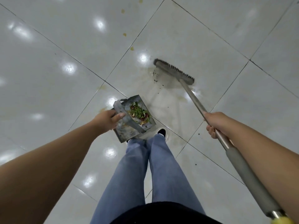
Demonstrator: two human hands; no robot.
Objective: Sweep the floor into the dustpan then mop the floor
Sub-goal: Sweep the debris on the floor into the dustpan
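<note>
While no writing shows: hands [215, 122] on broom [174, 71], dustpan [127, 126].

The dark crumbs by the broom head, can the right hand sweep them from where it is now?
Probably yes: the right hand grips the broom, whose bristles sit beside the crumbs.

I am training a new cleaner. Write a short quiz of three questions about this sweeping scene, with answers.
1. True or false: the dustpan already holds green and red scraps.
2. Which hand grips the broom handle? A) left B) right C) both
3. Fill in: dark crumbs lie on the floor beside the broom ____.

Key:
1. True.
2. B: the right hand grips it; the left hand holds the dustpan.
3. head.
</note>
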